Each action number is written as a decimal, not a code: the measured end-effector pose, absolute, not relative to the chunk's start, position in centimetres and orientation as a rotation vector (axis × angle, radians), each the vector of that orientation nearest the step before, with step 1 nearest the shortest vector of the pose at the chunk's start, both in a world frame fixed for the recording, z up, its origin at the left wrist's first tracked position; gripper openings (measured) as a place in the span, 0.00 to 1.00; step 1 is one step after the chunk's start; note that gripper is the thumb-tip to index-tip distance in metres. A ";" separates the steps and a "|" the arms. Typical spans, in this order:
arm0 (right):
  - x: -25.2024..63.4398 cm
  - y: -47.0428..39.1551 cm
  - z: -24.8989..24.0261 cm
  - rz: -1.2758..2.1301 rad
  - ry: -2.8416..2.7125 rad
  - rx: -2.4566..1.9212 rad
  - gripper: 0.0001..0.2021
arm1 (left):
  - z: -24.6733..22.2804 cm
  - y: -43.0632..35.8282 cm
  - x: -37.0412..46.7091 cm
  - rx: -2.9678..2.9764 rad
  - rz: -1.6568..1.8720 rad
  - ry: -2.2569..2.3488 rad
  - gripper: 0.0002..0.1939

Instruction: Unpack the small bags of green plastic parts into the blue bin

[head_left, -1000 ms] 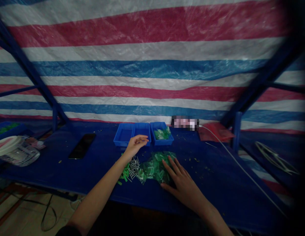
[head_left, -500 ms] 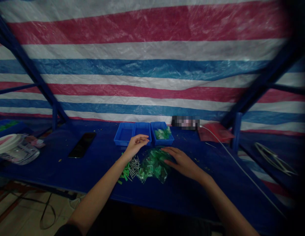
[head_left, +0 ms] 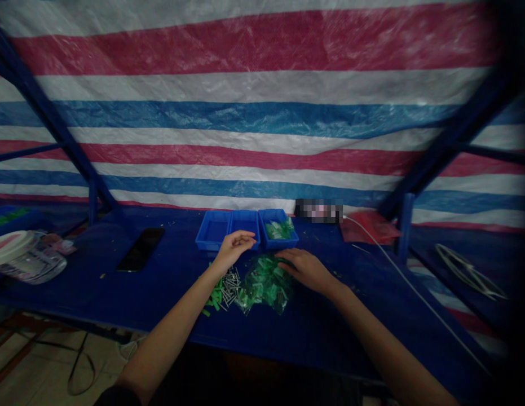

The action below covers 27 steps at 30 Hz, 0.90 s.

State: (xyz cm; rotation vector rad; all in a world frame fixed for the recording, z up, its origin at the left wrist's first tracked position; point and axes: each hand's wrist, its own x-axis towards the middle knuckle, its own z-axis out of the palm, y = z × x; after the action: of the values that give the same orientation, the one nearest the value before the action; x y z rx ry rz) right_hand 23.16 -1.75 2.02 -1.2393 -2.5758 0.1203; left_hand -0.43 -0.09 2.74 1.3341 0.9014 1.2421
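Observation:
My left hand (head_left: pixel 235 246) is closed, fingertips together, in front of the middle blue bin (head_left: pixel 245 221); whatever it may hold is too small to name. Below it lie a pile of metal screws (head_left: pixel 231 286) and green plastic pieces (head_left: pixel 215 297). My right hand (head_left: pixel 303 267) rests at the upper right edge of a clear bag of green pieces (head_left: pixel 266 285), its fingers bent and close together over the plastic. Whether they pinch it is hidden. Small green packets (head_left: pixel 280 228) lie in the right blue bin (head_left: pixel 281 245).
The left blue bin (head_left: pixel 214 230) stands beside the middle one. A phone (head_left: pixel 141 249) and a white-lidded tub (head_left: pixel 31 262) are to the left. A red bag (head_left: pixel 367 226), a dark pixelated object (head_left: pixel 318 211) and a white cable (head_left: pixel 410 274) are at the right.
My right hand has moved slightly left and up, and its fingers have drawn closer together at the bag. My left hand has barely moved.

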 end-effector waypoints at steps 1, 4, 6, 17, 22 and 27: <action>23.0 -1.9 2.1 0.038 -2.554 -1.280 0.14 | 2.7 -0.1 -0.4 1.334 1.242 0.903 0.12; 22.5 -2.2 2.7 -0.117 -2.431 -1.367 0.13 | 2.6 -0.1 -0.4 1.345 1.240 0.903 0.12; 22.2 -2.0 3.4 -0.077 -2.299 -1.370 0.12 | 2.6 -0.1 -0.4 1.354 1.236 0.901 0.12; 18.7 1.8 6.1 1.177 -1.008 -0.950 0.16 | 2.8 -0.3 -0.3 1.354 1.210 0.925 0.15; 17.6 1.7 4.3 1.324 -0.906 -0.901 0.16 | 2.8 -0.5 -0.1 1.367 1.219 0.915 0.16; 17.2 1.1 3.7 1.315 -0.995 -0.937 0.16 | 2.6 -0.4 0.2 1.342 1.228 0.897 0.15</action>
State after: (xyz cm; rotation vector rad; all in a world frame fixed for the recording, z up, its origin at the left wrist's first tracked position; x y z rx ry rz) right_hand 17.23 1.12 3.74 -0.9374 -0.9954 1.3148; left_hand 0.23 -0.41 2.58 1.3420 0.8969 1.2283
